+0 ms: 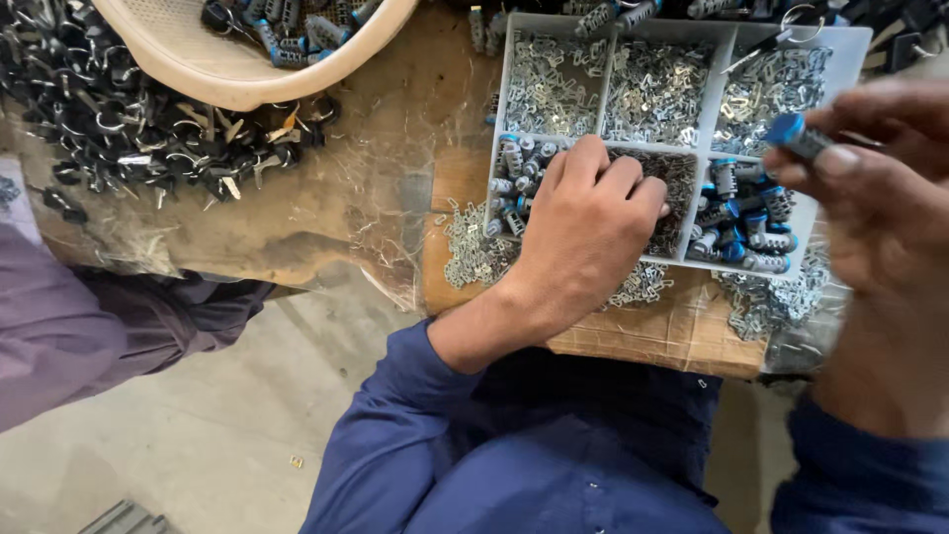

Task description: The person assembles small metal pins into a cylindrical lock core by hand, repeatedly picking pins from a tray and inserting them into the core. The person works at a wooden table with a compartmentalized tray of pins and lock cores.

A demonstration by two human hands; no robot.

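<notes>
- While the left hand (583, 232) reached into the grey tray (852, 44), its fingers were curled down in the bottom middle box, on tiny dark metal bits (680, 188); I could not tell if they pinched any.
- At 3 o'clock, the right hand (880, 198) was shut on a small silver cylinder with a blue cap (796, 135), held above the tray.
- More blue-capped cylinders (746, 222) lay in the box just under it.
- At 11 o'clock, a cream basket (237, 74) sat on the desk (395, 148) by a heap of black keys (129, 129).
</notes>
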